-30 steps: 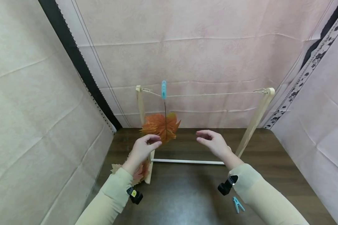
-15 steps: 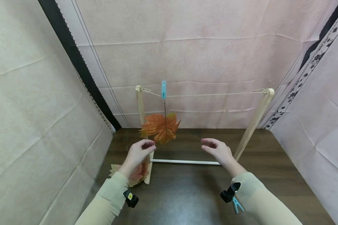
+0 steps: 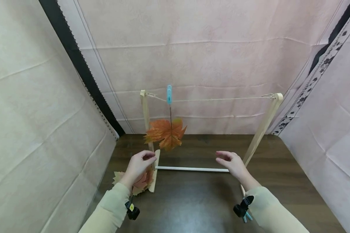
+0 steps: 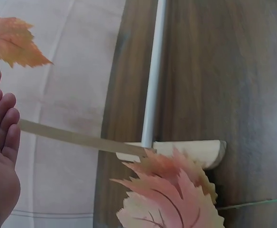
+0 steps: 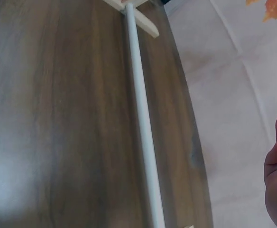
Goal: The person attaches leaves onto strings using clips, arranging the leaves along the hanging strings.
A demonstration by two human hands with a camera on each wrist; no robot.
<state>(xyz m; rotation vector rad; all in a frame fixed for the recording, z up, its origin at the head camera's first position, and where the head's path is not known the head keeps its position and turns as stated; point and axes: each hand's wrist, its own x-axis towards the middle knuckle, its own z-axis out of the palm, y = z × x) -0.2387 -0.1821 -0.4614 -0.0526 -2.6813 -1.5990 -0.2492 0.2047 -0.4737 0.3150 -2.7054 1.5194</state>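
Observation:
An orange maple leaf hangs by its stem from a blue clothespin clipped on a string. My left hand is below and left of that leaf, fingers loosely bent with nothing between them. Under my left wrist lie several more leaves on the table, partly hidden in the head view; the left wrist view shows them as pinkish and overlapping. My right hand is in the air near the right post, fingers relaxed and holding nothing. A second blue clothespin lies on the table, partly covered by the right wrist camera.
The string runs between two wooden posts, a left post and a right post. A white rod joins them low down, near the wooden table. Pale cloth stands behind and at both sides.
Both hands have moved down toward me and farther apart, away from the hanging leaf. The leaf and its clothespin stay on the string.

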